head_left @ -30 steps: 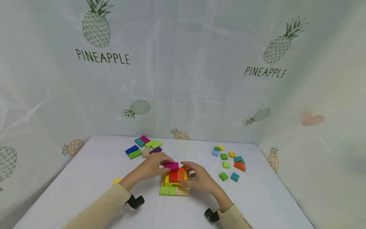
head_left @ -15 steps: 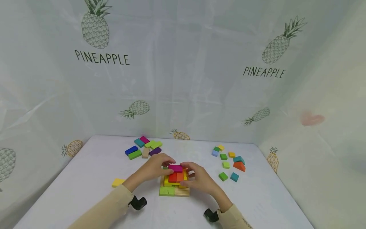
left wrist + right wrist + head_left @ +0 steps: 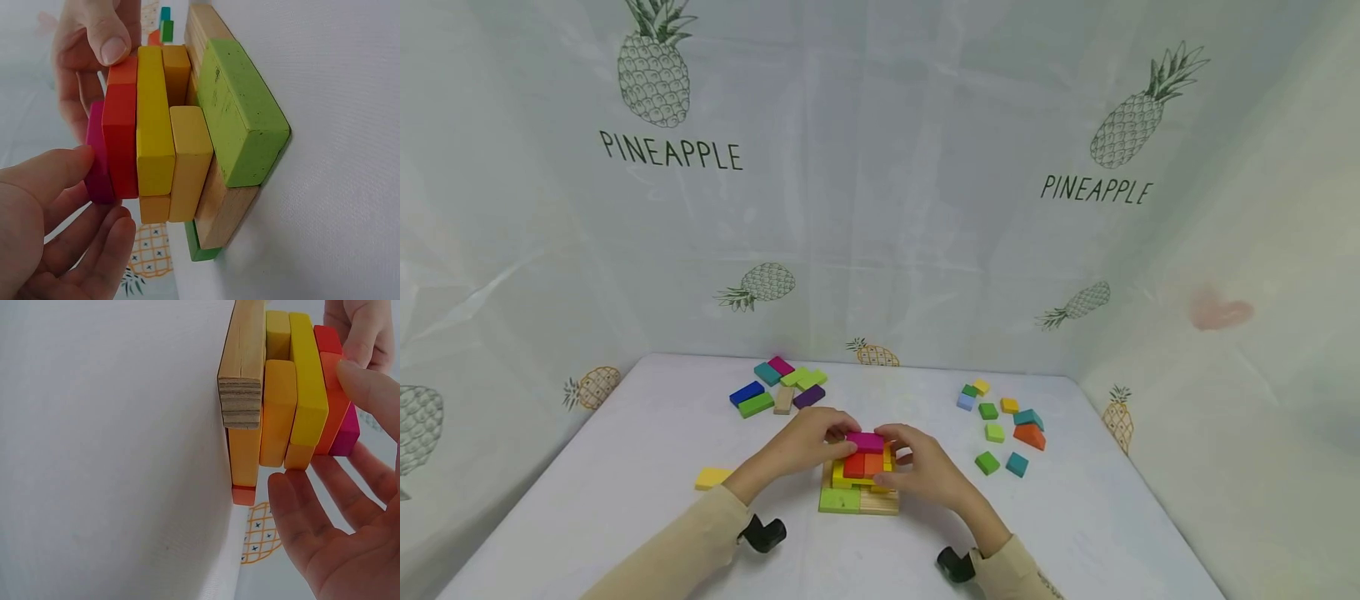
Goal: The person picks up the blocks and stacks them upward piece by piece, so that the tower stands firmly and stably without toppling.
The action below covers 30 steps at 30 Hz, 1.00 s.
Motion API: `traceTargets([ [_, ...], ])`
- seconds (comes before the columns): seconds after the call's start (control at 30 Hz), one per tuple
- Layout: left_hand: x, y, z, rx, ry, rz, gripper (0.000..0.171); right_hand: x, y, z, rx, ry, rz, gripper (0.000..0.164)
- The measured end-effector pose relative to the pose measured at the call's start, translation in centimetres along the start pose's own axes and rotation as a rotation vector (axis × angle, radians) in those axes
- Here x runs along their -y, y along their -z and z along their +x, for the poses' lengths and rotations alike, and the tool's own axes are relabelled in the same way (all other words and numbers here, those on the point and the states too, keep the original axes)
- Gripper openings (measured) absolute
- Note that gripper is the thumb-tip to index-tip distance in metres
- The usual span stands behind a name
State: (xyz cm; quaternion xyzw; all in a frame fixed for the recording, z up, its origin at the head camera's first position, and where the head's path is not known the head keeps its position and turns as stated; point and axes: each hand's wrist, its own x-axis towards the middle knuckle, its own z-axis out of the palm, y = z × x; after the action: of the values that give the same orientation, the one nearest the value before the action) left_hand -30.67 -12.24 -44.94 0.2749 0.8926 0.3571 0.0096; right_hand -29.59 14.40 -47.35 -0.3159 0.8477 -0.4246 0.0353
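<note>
Pineapple-print curtain [image 3: 880,183] behind white table [image 3: 640,467]

Wooden block stack [image 3: 854,472] stands at centre. Right hand [image 3: 921,467] curls round its right side, thumb on the orange block [image 3: 332,422]. Left hand [image 3: 808,439] pinches the magenta block [image 3: 865,442], topmost on the stack, between thumb and fingers.

Head view: from above on near side, facing fwd + down, wide and fairly far, taking in table [image 3: 625,450] and pineapple-print curtain [image 3: 880,192] behind. L wrist view: v. close + low, off the block stack's [image 3: 154,119] near L side, turned sideways w/ table at pic's R. R wrist view: equally close + low, off near R side, turned opp. way, table at L. All 3 share stack, L hand [image 3: 808,440], R hand [image 3: 927,468] + some curtain.
</note>
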Motion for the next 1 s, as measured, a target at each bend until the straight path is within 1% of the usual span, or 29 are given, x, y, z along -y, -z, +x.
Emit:
traceTargets([
  [0.37,-0.12,-0.16,0.07,0.01,0.024,-0.008,0.026,-0.08,-0.15,-0.01,-0.004,-0.005,-0.002,0.066],
  [0.57,-0.37,-0.2,0.12,0.012,0.015,-0.019,0.025,-0.24,-0.15,-0.04,-0.009,-0.011,0.001,0.065],
  [0.87,-0.31,-0.16,0.05,0.017,0.01,-0.011,0.025,-0.33,-0.18,-0.02,-0.01,-0.001,-0.001,0.063],
  [1.0,-0.14,-0.11,0.07,0.022,0.015,-0.005,0.03,-0.41,-0.16,0.0,-0.011,0.002,-0.001,0.061],
])
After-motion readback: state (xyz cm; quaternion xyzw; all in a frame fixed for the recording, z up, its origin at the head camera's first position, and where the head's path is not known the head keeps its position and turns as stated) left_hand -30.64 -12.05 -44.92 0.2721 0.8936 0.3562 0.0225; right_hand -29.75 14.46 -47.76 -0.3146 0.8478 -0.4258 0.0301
